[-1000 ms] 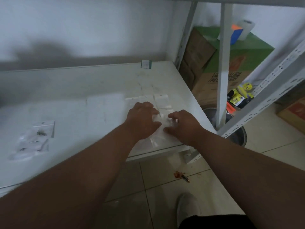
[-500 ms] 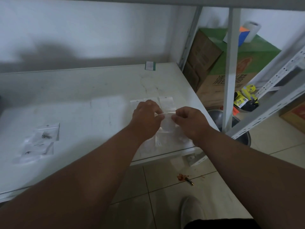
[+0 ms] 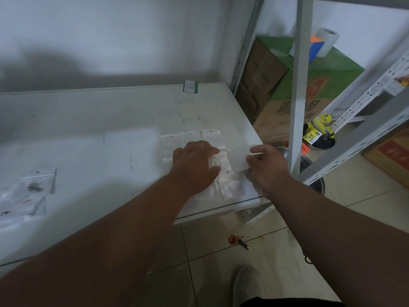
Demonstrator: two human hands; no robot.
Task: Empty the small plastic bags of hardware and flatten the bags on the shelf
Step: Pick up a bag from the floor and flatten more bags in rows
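Material: thin clear plastic; the held bag looks empty, feather-light, limp and slippery, likely to curl or slide if released.
Right hand: its grip pinches the held bag by its right edge, thumb on top, lifting it a little above the shelf at 3 o'clock.
Left hand: fingers loosely spread, pressing down on the flattened bags just beside the held one.
Full bags: still holding dark hardware, at 9 o'clock, well apart from both hands.
Where to hold: judged best by an edge or corner, then smoothed flat under the palm.
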